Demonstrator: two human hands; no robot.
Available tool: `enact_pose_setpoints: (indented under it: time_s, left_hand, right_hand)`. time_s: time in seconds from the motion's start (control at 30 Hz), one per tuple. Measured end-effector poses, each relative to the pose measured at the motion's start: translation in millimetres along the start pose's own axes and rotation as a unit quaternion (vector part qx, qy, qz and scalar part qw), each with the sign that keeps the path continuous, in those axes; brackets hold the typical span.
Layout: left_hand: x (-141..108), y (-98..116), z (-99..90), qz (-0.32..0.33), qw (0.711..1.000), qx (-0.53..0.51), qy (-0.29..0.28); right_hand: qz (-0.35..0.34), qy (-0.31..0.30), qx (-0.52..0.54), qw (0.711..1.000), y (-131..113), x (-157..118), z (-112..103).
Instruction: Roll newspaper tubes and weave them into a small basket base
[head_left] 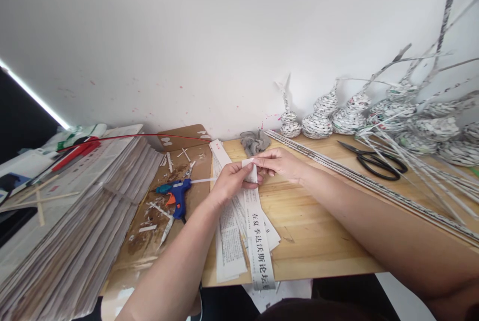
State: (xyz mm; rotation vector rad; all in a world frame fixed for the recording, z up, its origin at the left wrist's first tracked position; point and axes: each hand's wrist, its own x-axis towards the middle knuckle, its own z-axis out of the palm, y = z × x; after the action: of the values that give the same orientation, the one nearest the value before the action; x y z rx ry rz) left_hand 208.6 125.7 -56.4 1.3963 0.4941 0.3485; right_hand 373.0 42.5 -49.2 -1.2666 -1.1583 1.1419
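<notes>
My left hand (234, 179) holds the top end of a long newspaper strip (259, 243), its fingers beneath and its thumb on top. The strip hangs down toward me, past the table's front edge. My right hand (275, 163) pinches the upper right corner of the same end, close to my left fingertips. Under the held strip, more cut newspaper strips (229, 246) lie fanned out on the wooden table (318, 241). Beyond my hands sits a crumpled grey cloth (255, 142).
A blue glue gun (180, 196) lies on stained cardboard (149, 251) with paper scraps. Stacked newspapers (101, 221) fill the left. Black scissors (377, 163), long rolled paper sticks (348, 177) and woven paper gourd shapes (320, 121) are at the right, along the wall.
</notes>
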Motion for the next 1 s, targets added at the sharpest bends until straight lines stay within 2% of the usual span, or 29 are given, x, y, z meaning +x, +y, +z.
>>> enact_pose_setpoints:
  time_s: [0.37,0.7,1.0]
  left_hand:
    - [-0.2,0.7,1.6,-0.009,1.0,-0.008,-0.005]
    - [-0.4,0.0,3.0,-0.015,1.0,-0.004,-0.006]
    - [-0.9,-0.3,2.7,-0.021,0.999,-0.018,-0.026]
  right_hand:
    - [-0.003,0.023,-0.005,1.0,0.6,1.0,-0.2]
    - [0.025,0.079,0.05,0.995,5.6,4.5,5.1]
    - [0.035,0.116,0.036,0.992,4.8,3.4,8.7]
